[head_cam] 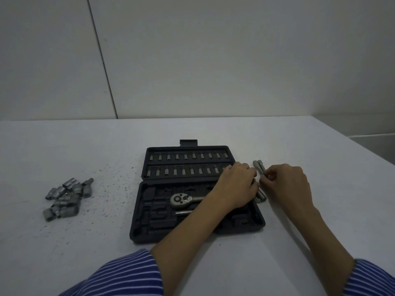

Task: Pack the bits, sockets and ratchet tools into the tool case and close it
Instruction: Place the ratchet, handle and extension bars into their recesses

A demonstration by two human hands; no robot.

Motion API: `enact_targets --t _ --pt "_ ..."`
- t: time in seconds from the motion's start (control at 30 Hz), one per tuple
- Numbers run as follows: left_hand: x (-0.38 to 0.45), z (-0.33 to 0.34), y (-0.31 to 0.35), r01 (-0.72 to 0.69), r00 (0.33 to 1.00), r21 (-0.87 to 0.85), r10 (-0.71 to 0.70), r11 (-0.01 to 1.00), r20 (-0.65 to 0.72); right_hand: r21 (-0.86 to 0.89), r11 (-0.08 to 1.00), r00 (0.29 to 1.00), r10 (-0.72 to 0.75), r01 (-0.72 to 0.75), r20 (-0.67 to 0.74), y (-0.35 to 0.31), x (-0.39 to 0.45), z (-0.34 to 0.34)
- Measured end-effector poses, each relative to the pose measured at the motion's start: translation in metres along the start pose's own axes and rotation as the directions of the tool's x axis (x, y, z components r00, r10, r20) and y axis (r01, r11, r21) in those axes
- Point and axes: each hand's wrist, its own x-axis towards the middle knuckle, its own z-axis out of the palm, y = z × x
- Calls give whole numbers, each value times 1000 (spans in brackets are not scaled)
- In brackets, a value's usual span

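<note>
The black tool case lies open on the white table. Two rows of small bits stand in its lid. A silver ratchet rests in the lower tray, with a thin metal bar below it. My left hand lies over the case's right edge, fingers curled; what it grips is hidden. My right hand pinches metal extension bars just right of the case. Other bar ends show under my left hand. A pile of grey sockets lies far left.
Dark specks and grit are scattered on the table between the sockets and the case. The table's right edge runs diagonally behind my right hand. A plain wall stands behind the table.
</note>
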Motion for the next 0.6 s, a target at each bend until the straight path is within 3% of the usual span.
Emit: enact_targets --t 0.37,0.6 --pt "-6 -18 -3 -4 996 -187 -13 982 -87 184 980 996 -57 69 -70 -6 -3 -19" --pt "-28 -43 -27 -71 965 -185 20 980 -263 417 903 985 -150 103 82 -30 -8 -34"
